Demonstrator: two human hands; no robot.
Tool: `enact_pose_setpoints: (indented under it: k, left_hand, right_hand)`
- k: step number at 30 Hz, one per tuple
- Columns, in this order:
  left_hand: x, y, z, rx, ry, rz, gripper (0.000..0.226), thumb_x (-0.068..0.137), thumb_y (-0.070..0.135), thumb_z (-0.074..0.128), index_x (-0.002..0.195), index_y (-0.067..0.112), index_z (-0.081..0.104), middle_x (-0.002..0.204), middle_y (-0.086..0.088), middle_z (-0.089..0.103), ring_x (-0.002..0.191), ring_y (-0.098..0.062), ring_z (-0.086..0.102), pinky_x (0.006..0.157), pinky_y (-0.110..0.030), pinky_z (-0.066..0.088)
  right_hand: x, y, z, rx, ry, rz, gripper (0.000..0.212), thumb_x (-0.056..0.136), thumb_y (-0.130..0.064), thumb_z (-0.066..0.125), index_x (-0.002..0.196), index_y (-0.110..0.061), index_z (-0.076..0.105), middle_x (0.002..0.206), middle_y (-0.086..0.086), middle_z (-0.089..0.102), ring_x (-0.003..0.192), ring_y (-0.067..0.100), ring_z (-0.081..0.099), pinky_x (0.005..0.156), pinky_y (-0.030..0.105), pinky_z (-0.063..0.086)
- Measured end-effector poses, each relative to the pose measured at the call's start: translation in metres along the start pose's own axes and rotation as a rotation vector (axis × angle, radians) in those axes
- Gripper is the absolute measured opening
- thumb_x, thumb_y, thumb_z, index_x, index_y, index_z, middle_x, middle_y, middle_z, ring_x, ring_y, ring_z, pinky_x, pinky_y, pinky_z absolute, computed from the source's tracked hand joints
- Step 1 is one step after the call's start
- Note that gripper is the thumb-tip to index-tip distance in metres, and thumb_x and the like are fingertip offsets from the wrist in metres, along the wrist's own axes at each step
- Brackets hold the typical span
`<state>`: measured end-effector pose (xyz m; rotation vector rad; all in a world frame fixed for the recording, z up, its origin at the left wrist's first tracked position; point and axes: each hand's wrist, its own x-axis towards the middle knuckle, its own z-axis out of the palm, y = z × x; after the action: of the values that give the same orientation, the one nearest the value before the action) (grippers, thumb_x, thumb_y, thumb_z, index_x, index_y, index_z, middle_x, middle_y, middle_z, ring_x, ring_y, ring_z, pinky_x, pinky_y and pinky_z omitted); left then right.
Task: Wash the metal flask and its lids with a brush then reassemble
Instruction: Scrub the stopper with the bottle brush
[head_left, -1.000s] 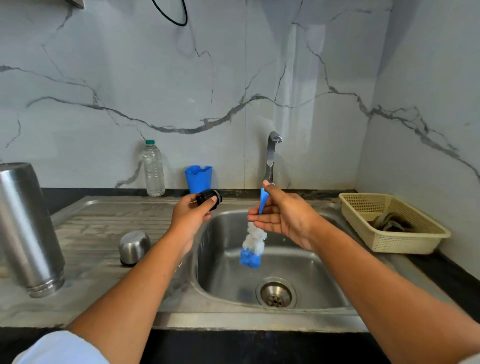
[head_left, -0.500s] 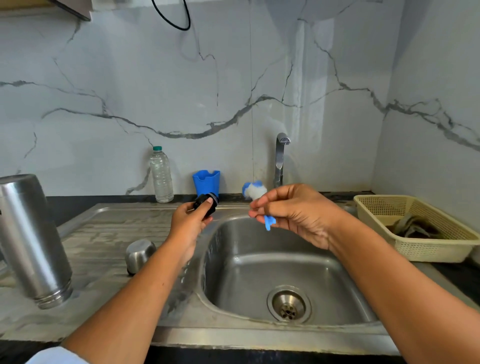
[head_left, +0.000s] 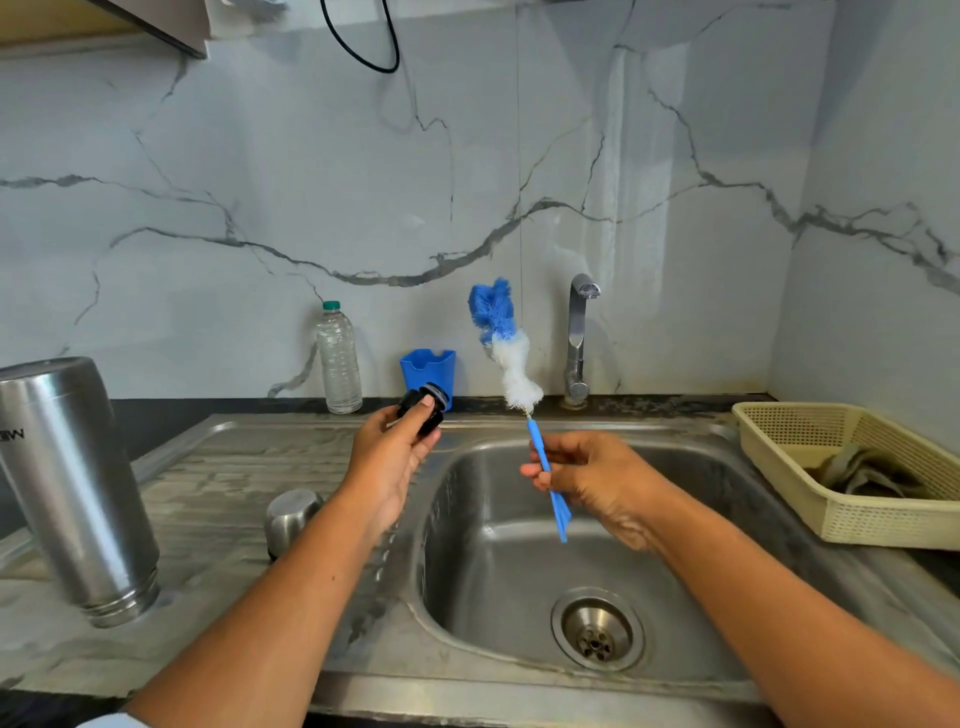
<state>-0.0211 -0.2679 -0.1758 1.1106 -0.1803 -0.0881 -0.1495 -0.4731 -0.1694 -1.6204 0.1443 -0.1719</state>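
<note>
Brush up, inner lid in hand over sink edge: drop risk on both.

Left hand (head_left: 387, 462) pinches the black inner lid (head_left: 423, 409) between thumb and fingertips, just left of the sink (head_left: 519, 675) bowl's rim; right hand (head_left: 592, 480) holds the brush (head_left: 511, 364) by its thin blue handle, fingers closed loosely around mid-shaft, bristles pointing up above the bowl's back edge. Flask body (head_left: 78, 488) stands mouth-down on the drainboard, well left of the sink; steel cap (head_left: 291, 517) sits between flask and bowl. Likely failures: 1) wet fingertip pinch slips and the lid falls into the bowl toward the drain (head_left: 597, 630); 2) loose handle grip lets the brush twist when pushed into the lid; 3) an elbow swing left could tip the tilted-looking flask. Tap (head_left: 579, 338) shows no running water.
</note>
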Motion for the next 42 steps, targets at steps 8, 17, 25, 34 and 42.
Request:
enact_pose_setpoints:
  k: [8, 17, 25, 34, 42]
  left_hand:
    - [-0.004, 0.009, 0.002, -0.04, -0.016, 0.025, 0.038, 0.093, 0.022, 0.074, 0.124, 0.003, 0.064, 0.122, -0.015, 0.072, 0.11, -0.023, 0.071, 0.095, -0.032, 0.058]
    - [-0.005, 0.025, 0.002, -0.171, -0.002, 0.091, 0.027, 0.099, 0.025, 0.065, 0.12, 0.009, 0.068, 0.122, -0.013, 0.073, 0.108, -0.023, 0.069, 0.088, -0.029, 0.061]
    - [-0.003, 0.03, -0.003, -0.202, 0.042, 0.123, 0.032, 0.095, 0.021, 0.07, 0.124, 0.006, 0.065, 0.124, -0.012, 0.073, 0.112, -0.019, 0.072, 0.091, -0.029, 0.059]
    - [0.002, 0.027, -0.007, -0.182, 0.059, 0.149, 0.032, 0.094, 0.016, 0.07, 0.122, 0.005, 0.058, 0.126, -0.014, 0.069, 0.108, -0.017, 0.073, 0.094, -0.029, 0.059]
    - [0.008, 0.019, -0.01, -0.048, 0.085, 0.218, 0.04, 0.095, 0.009, 0.071, 0.13, 0.002, 0.054, 0.129, -0.014, 0.066, 0.118, -0.023, 0.069, 0.098, -0.031, 0.058]
  right_hand:
    - [-0.001, 0.015, -0.004, -0.362, 0.054, 0.03, 0.015, 0.1, 0.002, 0.044, 0.099, -0.012, 0.05, 0.103, 0.01, 0.075, 0.085, 0.016, 0.072, 0.073, 0.03, 0.055]
    - [-0.006, 0.014, -0.011, -0.756, 0.014, -0.066, 0.037, 0.096, -0.001, 0.045, 0.102, -0.036, 0.057, 0.101, -0.011, 0.07, 0.077, 0.013, 0.074, 0.086, 0.039, 0.058]
    - [-0.005, 0.012, -0.011, -0.801, 0.006, -0.154, 0.029, 0.105, -0.032, 0.05, 0.128, -0.051, 0.051, 0.105, -0.008, 0.071, 0.091, 0.009, 0.065, 0.076, 0.022, 0.049]
    - [-0.003, 0.014, -0.013, -0.82, -0.033, -0.168, 0.029, 0.108, -0.042, 0.042, 0.129, -0.047, 0.062, 0.079, -0.006, 0.064, 0.07, 0.007, 0.057, 0.067, 0.024, 0.048]
    - [-0.003, 0.016, -0.011, -0.771, -0.073, -0.18, 0.027, 0.108, -0.033, 0.046, 0.122, -0.039, 0.069, 0.056, -0.045, 0.049, 0.062, -0.021, 0.049, 0.068, 0.011, 0.034]
